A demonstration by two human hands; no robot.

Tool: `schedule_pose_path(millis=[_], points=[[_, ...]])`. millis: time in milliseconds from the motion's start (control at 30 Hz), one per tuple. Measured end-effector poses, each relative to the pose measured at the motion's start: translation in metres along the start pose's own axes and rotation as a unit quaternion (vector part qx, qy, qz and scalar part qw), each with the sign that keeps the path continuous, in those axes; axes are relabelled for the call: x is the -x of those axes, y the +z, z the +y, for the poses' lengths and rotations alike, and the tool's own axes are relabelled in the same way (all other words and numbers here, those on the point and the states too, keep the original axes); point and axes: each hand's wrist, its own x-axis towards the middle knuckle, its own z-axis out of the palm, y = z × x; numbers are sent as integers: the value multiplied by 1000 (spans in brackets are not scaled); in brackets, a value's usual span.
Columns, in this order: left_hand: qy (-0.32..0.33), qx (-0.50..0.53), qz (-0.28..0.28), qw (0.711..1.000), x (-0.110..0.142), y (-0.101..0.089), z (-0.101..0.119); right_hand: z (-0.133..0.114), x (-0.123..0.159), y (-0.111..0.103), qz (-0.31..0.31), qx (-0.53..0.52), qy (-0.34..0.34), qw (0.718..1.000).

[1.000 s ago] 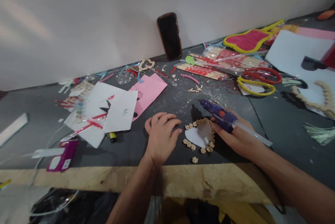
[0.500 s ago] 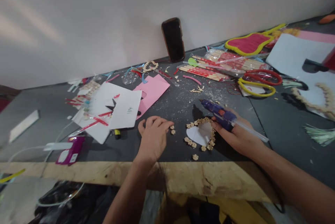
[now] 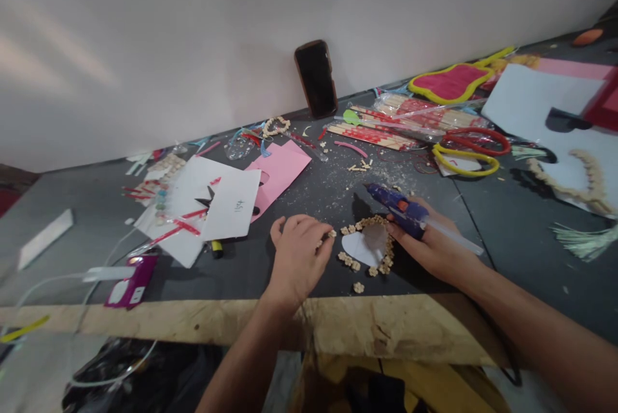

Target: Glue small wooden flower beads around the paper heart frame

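My right hand (image 3: 441, 242) is wrapped round a blue hot glue gun (image 3: 398, 207) with a clear glue stick out of its back; the nozzle points up and left. Below the gun, small wooden flower beads (image 3: 386, 262) line part of the edge of a white paper cutout (image 3: 360, 246) on the dark table. My left hand (image 3: 302, 252), fingers curled, pinches a wooden flower bead (image 3: 332, 233) at its fingertips, just left of the cutout. Another bead lies partly hidden under those fingers. One loose flower bead (image 3: 358, 287) sits near the table's front edge.
A phone (image 3: 316, 78) leans against the wall. Pink paper (image 3: 282, 175), white sheets (image 3: 236, 207) and a purple packet (image 3: 131, 281) lie left. Scissors with red and yellow handles (image 3: 466, 161), wooden sticks (image 3: 371, 136) and a green tassel (image 3: 582, 242) lie right.
My left hand has moved right towards the paper cutout, and one flower bead has come along at its fingertips. The right hand keeps the glue gun in nearly the same place.
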Motion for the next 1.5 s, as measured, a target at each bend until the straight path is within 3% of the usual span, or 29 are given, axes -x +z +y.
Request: schedule_pose_path(millis=[367, 567, 900, 1233, 1500], points=[[26, 3, -24, 999, 2, 13, 4, 0, 1, 2, 11, -2, 1, 1000], [0, -7, -4, 1000, 3, 11, 2, 1, 0, 1, 16, 2, -2, 1000], [11, -13, 24, 1000, 2, 13, 5, -1, 0, 0, 9, -8, -2, 1000], [14, -2, 21, 1000, 3, 17, 5, 2, 1, 3, 11, -11, -2, 1000], [-20, -39, 35, 998, 11, -1, -16, 3, 1, 2, 16, 8, -11, 1000]])
